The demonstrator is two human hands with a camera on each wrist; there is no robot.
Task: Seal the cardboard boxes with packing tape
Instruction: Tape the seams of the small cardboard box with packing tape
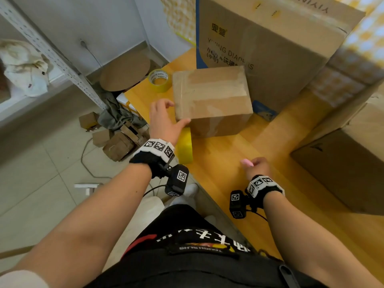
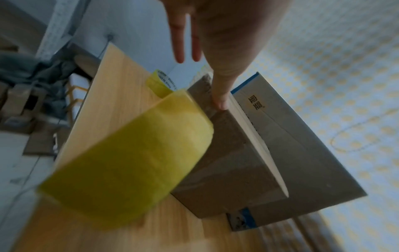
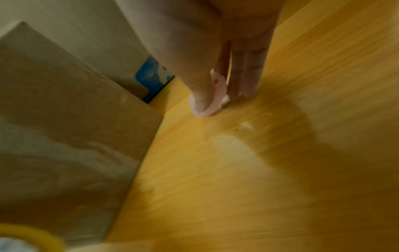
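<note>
A small brown cardboard box (image 1: pixel 212 100) with clear tape across its top stands on the yellow wooden table (image 1: pixel 228 163). My left hand (image 1: pixel 166 117) is spread at its near left corner, the thumb (image 2: pixel 220 100) touching the corner edge, fingers straight. Under that wrist a yellow packing tape roll (image 1: pixel 185 146) stands on edge, large and blurred in the left wrist view (image 2: pixel 129 162). My right hand (image 1: pixel 257 165) hovers low over the table nearer to me and pinches a small pink tool (image 1: pixel 247 162), seen between thumb and fingers (image 3: pixel 208 107).
A second yellow tape roll (image 1: pixel 159 80) lies behind the box at the table's far left corner. A large printed diaper box (image 1: pixel 270 48) stands behind, another big carton (image 1: pixel 342 163) at the right. Small boxes and cloth (image 1: pixel 116 138) litter the floor left of the table.
</note>
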